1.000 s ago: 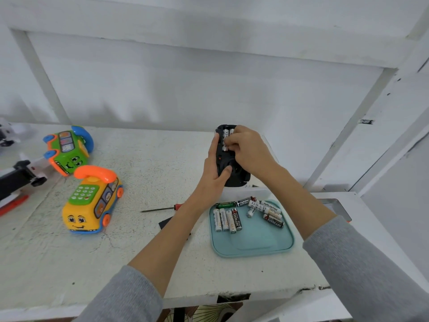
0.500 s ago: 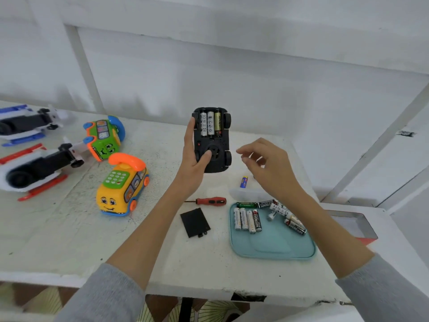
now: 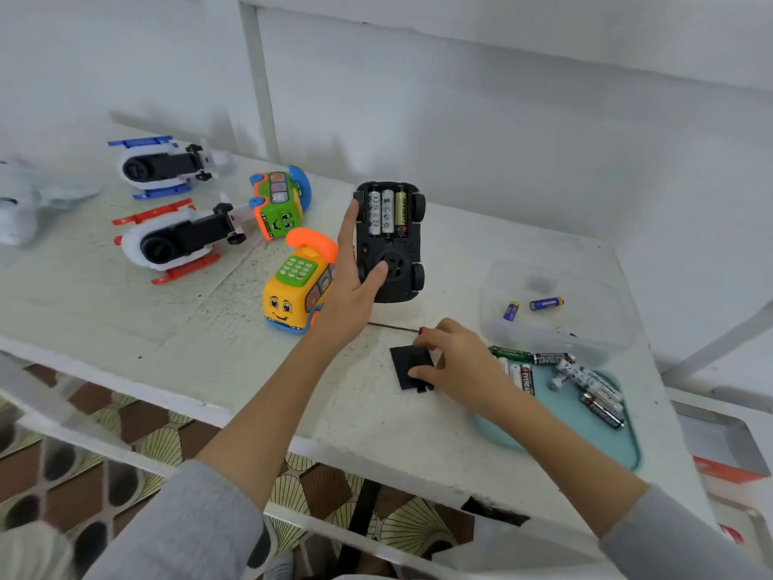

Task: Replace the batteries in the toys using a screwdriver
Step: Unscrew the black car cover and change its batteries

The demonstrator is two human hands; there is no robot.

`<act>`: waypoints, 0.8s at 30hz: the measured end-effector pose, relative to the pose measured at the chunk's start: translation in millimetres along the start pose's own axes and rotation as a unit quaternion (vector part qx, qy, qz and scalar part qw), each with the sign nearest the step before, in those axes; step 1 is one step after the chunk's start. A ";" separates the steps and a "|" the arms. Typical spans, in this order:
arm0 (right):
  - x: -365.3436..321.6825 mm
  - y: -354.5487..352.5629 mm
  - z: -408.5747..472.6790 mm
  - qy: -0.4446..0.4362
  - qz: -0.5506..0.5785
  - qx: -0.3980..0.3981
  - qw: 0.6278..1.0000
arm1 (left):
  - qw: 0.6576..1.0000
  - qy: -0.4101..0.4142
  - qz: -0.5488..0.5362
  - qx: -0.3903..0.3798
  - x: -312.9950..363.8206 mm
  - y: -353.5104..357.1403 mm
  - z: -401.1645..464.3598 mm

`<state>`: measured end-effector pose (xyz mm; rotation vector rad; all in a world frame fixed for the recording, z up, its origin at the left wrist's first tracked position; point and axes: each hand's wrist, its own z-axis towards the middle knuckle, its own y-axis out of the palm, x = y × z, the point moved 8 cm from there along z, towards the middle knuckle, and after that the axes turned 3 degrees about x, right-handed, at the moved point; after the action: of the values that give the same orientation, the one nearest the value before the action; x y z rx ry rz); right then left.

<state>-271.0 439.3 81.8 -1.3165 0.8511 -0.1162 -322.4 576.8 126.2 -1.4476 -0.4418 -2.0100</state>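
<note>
My left hand (image 3: 350, 286) grips a black toy car (image 3: 397, 261) and holds it above the table with its underside facing me. Its open compartment shows three batteries (image 3: 387, 213) side by side. My right hand (image 3: 456, 362) is down on the table, pinching the black battery cover (image 3: 405, 364) between thumb and fingers. The screwdriver (image 3: 393, 326) lies just behind that hand; only its thin shaft and a bit of red handle show.
A teal tray (image 3: 602, 443) with several loose batteries (image 3: 585, 383) sits at right, behind it a clear container (image 3: 556, 341) holding two blue batteries (image 3: 546, 303). A yellow phone toy (image 3: 293, 299), a green one (image 3: 278, 205) and two toy helicopters (image 3: 167, 244) stand at left.
My right hand left the car's battery compartment and dropped to the table onto the black cover. My left hand keeps hold of the car. The view has swung left.
</note>
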 end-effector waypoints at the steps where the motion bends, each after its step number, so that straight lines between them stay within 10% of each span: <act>1: -0.1 1.5 0.4 0.004 0.005 0.000 1.000 | 1.000 0.000 0.003 0.001 1.5 -1.3 -1.7; 24: 22.7 -77.4 -5.7 0.056 0.465 0.148 0.871 | 0.995 -0.066 -0.077 -0.004 -22.7 8.3 -68.4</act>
<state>-229.2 400.2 138.8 -0.5118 1.4246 0.4301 -362.1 536.5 80.7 -1.5995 -0.6200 -2.0440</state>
